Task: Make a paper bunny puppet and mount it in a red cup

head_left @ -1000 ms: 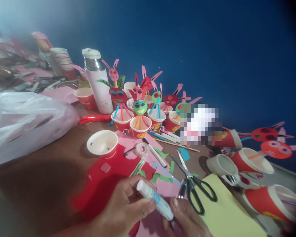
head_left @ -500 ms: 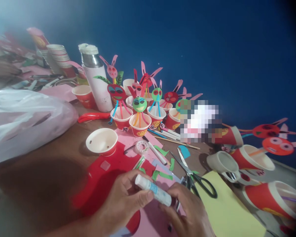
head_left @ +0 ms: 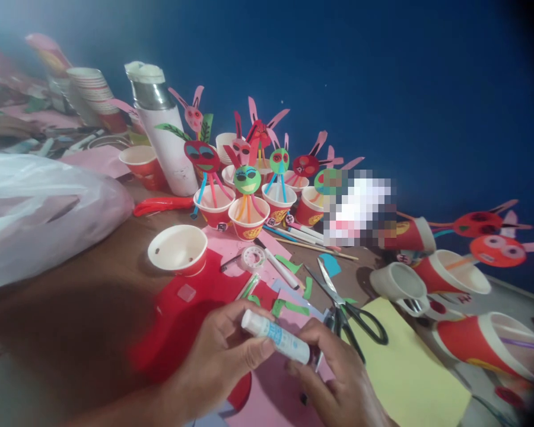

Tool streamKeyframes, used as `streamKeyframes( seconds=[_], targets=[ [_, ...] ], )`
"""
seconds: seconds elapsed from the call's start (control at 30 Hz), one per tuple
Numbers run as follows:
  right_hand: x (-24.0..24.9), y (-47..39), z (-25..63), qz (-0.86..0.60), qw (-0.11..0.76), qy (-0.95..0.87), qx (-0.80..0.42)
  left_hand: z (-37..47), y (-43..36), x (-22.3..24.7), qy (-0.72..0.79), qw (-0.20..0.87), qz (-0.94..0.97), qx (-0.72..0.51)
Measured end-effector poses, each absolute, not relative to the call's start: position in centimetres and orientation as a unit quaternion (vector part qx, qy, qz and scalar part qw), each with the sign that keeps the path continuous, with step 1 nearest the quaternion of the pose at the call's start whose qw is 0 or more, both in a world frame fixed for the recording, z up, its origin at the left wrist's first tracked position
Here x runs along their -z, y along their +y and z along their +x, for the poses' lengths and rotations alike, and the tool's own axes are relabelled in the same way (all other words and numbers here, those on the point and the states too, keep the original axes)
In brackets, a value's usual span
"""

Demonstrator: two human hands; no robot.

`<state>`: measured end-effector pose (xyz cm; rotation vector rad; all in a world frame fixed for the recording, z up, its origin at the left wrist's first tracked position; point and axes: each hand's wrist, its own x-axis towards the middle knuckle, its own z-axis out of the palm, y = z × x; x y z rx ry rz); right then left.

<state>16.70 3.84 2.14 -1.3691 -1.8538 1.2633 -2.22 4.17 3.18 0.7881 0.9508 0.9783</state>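
A white glue stick (head_left: 276,337) with a blue label lies slantwise between my two hands. My left hand (head_left: 225,356) is closed round its upper left part, thumb across the front. At the lower right end, my right hand (head_left: 333,370) pinches with thumb and fingers; a small dark part shows between them there. Below the hands lie pink paper (head_left: 273,394) and red paper (head_left: 178,320). Black-handled scissors (head_left: 338,302) rest open-bladed just beyond my right hand, partly over a yellow sheet (head_left: 409,362). Green paper scraps (head_left: 289,307) lie ahead of the glue stick.
Red paper cups with straw-legged paper faces (head_left: 248,179) stand near the blue wall. An unadorned paper cup (head_left: 178,249), tape roll (head_left: 253,258) and marker (head_left: 281,270) are nearer. A white flask (head_left: 164,136) and plastic bag (head_left: 48,219) stand left, a mug (head_left: 398,281) right.
The view has shifted slightly, so the cups and flask sit a little further left and higher. The glue stick stays between both hands, and a dark part now shows at its right end.
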Motion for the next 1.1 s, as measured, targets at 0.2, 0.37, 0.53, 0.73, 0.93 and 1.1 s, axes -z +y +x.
streamKeyframes(
  seconds=[0.2, 0.37, 0.53, 0.73, 0.93, 1.1],
  targets=[
    [-2.1, 3.1, 16.5, -0.508, 0.225, -0.595, -0.581, -2.2, 4.1, -3.0, 0.426, 0.706, 0.358, -0.438],
    [-1.9, 3.8, 16.8, -0.464, 0.294, -0.748, -0.372, -2.2, 4.1, -2.9, 0.416, 0.707, 0.361, -0.443],
    [-2.5, 3.6, 16.6, -0.465, 0.231, -0.646, -0.56, -2.1, 4.1, -3.0, 0.415, 0.729, 0.336, -0.428],
    [-1.5, 4.1, 16.8, -0.436, 0.31, -0.795, -0.286, -2.1, 4.3, -3.0, 0.416, 0.723, 0.335, -0.437],
    [-1.3, 3.1, 17.2, -0.489, 0.277, -0.713, -0.418, -2.0, 4.0, -2.9, 0.416, 0.729, 0.331, -0.432],
    [-1.7, 3.0, 16.9, -0.512, 0.242, -0.661, -0.493, -2.0, 4.1, -3.4, 0.435, 0.719, 0.327, -0.432]
  ],
)
